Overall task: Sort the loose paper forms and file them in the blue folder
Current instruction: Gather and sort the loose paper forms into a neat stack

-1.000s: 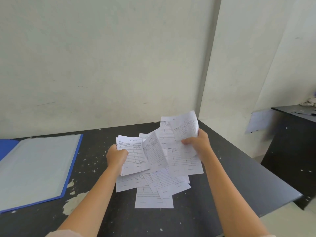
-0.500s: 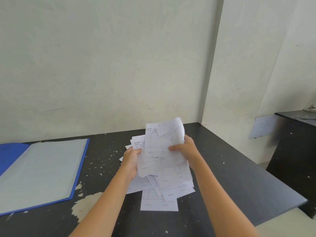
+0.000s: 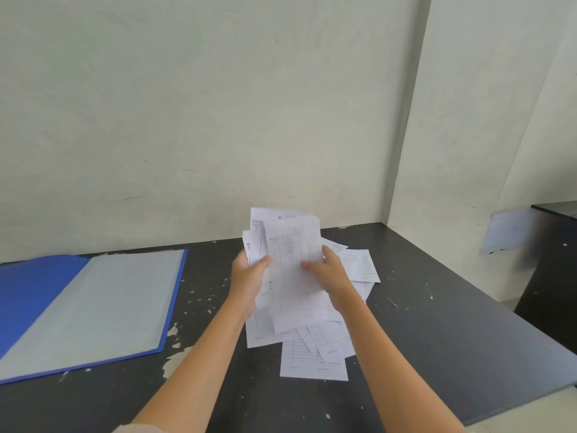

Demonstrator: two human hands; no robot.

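A bunch of white printed paper forms (image 3: 292,270) is held upright above the table, between both hands. My left hand (image 3: 248,276) grips its left edge with the thumb on the front sheet. My right hand (image 3: 331,276) grips the right edge. More loose forms (image 3: 312,354) lie in an untidy pile on the table below and behind the hands. The blue folder (image 3: 93,307) lies open at the left, a pale clear sleeve covering its right half.
The black table (image 3: 437,339) has chipped paint spots and ends at the right in an edge. A pale wall stands close behind. A second dark desk (image 3: 555,276) with a blurred sheet on its side stands at the far right.
My hands came together from apart, joining the separately held forms into one raised bunch. The view shifted, so the folder sits further right in frame.
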